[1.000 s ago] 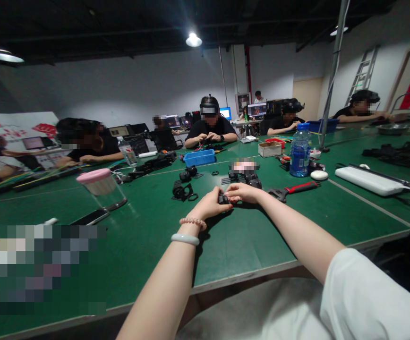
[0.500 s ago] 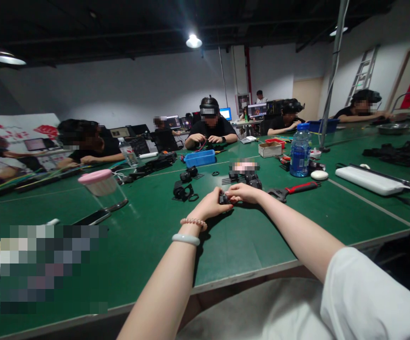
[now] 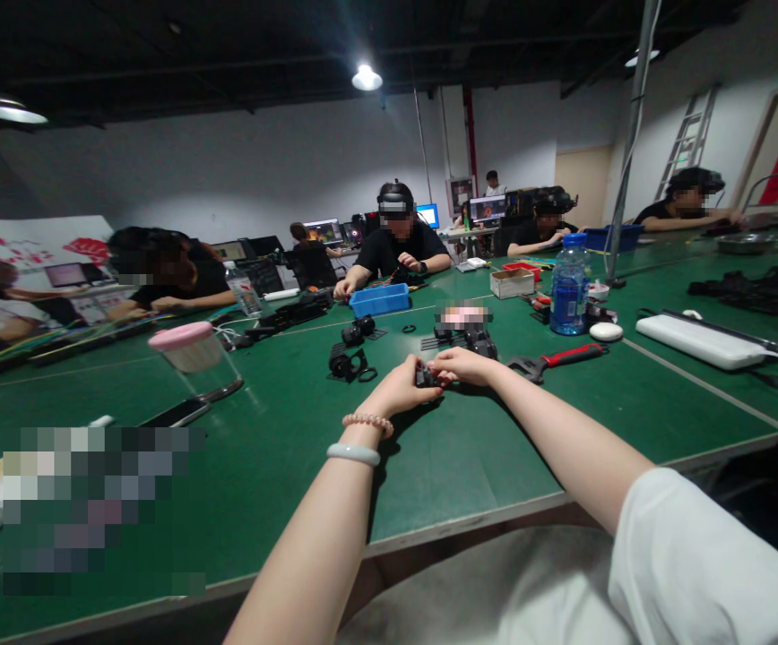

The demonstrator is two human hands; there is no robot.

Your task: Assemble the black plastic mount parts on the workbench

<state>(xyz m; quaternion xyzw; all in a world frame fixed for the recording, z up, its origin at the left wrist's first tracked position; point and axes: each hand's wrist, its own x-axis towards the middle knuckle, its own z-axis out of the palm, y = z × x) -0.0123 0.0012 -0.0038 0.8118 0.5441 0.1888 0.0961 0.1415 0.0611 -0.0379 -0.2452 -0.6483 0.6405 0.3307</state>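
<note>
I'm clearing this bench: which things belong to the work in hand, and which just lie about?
Likely belonging:
small black part, between left hand and right hand
loose black parts beyond

Apparently lying about:
pink-lidded jar
blue-capped bottle
red-handled wrench, untouched

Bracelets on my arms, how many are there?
2, both on the left arm: a pinkish beaded bracelet nearer the left hand, and a smooth pale bangle farther up. None shows on the right arm.
</note>
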